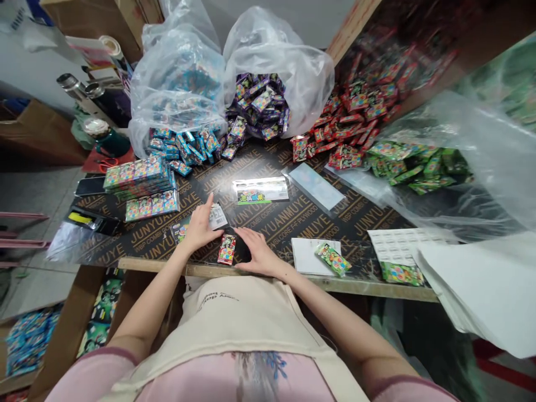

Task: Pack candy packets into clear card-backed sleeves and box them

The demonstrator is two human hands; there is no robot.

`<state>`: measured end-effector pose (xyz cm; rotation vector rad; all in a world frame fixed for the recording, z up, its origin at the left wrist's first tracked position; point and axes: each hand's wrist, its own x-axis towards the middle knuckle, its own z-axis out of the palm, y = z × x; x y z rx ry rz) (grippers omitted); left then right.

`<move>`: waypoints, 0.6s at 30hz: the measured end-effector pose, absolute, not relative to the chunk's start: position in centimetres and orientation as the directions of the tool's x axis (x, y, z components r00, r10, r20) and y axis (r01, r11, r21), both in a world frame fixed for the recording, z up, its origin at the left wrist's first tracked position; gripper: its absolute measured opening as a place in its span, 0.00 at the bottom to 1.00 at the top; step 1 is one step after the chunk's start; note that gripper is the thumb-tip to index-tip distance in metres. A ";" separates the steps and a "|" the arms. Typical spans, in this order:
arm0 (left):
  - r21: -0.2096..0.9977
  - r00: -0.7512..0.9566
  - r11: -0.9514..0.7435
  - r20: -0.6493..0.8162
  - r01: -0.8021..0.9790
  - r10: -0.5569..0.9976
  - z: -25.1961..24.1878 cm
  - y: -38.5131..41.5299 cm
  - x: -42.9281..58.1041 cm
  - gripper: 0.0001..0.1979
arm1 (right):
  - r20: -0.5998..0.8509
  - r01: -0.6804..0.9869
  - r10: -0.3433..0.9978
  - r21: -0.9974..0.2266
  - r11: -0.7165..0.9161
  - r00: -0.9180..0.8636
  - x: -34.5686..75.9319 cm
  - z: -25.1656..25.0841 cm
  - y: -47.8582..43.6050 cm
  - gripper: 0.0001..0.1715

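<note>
A small red printed packet (226,249) lies near the table's front edge, between my two hands. My left hand (201,224) rests palm down with the index finger stretched forward, its thumb close to the packet's top. Under and beside that hand is a printed wrapper (180,230), partly covered, and a white barcode piece (218,217) shows past the fingers. To the packet's right, my right hand (259,252) lies with fingers extended and the thumb apart. Ahead of both hands, a clear printed sleeve (263,190) lies flat.
Stacked packs (140,178) stand at left, near a black tape dispenser (94,220). Blue packets (184,149), purple packets (262,103), red packets (355,123) and green packets (419,164) heap along the back. A green packet (333,258) lies on white paper (305,255) at right.
</note>
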<state>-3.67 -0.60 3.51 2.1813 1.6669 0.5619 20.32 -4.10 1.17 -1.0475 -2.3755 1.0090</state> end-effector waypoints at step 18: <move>0.486 0.226 -0.245 0.098 0.839 0.969 3.4 -1.0 -3.1 0.60 | 0.145 0.589 0.809 -0.616 0.524 -0.569 21.3 0.8 -3.9 0.46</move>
